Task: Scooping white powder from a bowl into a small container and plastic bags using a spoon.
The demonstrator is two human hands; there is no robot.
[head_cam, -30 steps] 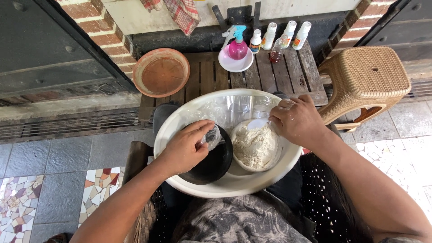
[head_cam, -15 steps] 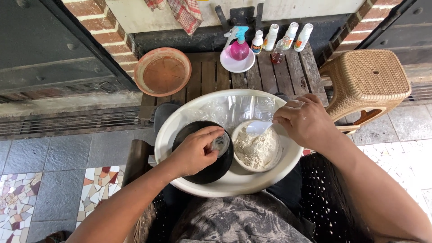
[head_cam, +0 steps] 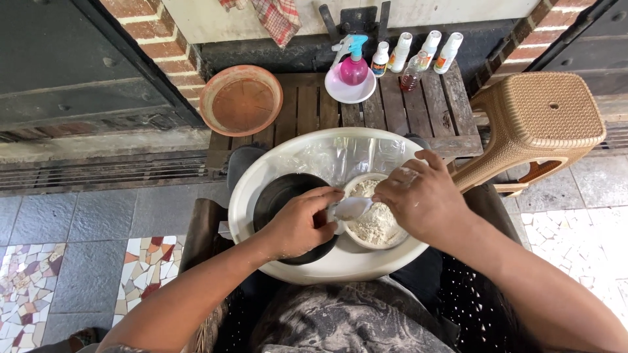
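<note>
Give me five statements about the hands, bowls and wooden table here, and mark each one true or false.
1. The right hand holds a spoon over the small bowl of pale powder. True.
2. The left hand rests on the tan plastic stool. False: it is at the black bowl.
3. Both bowls sit inside the large white basin. True.
4. The terracotta dish is full of powder. False: it looks empty.
5. A pink spray bottle stands on the floor tiles. False: it stands in a white dish on the wooden table.

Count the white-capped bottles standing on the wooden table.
4, in a row at the table's far edge: bottles. A small clear bottle stands in front.
</note>
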